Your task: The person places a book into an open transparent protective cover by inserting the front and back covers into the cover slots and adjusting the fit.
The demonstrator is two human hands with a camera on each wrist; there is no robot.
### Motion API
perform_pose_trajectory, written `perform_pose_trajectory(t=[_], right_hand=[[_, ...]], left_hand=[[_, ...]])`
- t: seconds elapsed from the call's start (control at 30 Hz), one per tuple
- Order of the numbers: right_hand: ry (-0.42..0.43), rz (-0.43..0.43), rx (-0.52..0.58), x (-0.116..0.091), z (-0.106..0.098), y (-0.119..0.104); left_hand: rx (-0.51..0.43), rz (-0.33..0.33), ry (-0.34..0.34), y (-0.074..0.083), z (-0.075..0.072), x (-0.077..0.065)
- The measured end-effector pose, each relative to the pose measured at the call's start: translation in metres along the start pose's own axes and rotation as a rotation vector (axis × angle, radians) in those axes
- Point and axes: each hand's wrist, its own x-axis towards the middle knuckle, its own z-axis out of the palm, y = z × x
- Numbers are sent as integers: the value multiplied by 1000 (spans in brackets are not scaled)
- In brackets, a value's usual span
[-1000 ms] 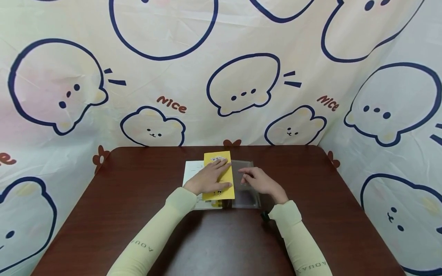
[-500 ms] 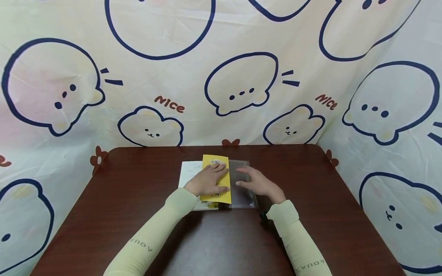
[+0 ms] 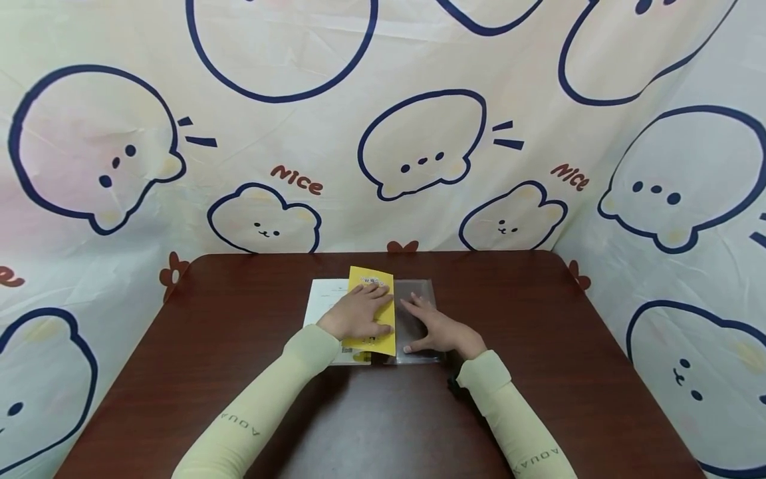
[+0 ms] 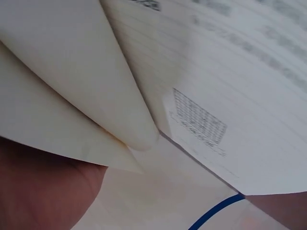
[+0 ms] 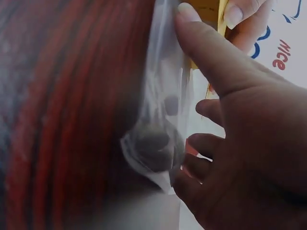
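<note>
My L hand [image 3: 359, 313] lies flat on yellow booklet [image 3: 387, 314], R hand [image 3: 443, 330] fingers wide at clear sleeve [image 3: 409, 326], both on table [image 3: 383, 412]. Prob. light, bendy; sleeve slippery, so I'd pinch edges.

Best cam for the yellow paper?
Head: the yellow paper shows top to bottom, partly covered by the left hand. Right wrist catches only part, near the picture's top; left wrist shows pale sheets, no yellow.

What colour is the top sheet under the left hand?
Top sheet: yellow, clearest in the head view.
</note>
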Motion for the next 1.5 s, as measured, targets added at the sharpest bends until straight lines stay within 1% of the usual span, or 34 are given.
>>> perform_pose_trajectory(t=[0.13,0.5,0.63,0.83,1.03,1.23,1.5], right_hand=[[-5,9,-15,0,1,0],[-17,71,-60,2,1,-1],[-16,76,-72,2,2,1],[-25,80,-65,1,3,1],[-31,76,-55,1,3,0],[-38,62,-32,2,3,-1],[-23,35,-21,3,2,0]], left_hand=[[25,-13,-31,1,-2,-2],[78,-48,-76,4,-5,-2],[96,-65,-101,4,-6,-1],[110,-92,-135,4,-3,-1],[129,-96,-143,5,2,2],[106,-88,-139,5,7,3],[94,-72,-129,4,8,2]])
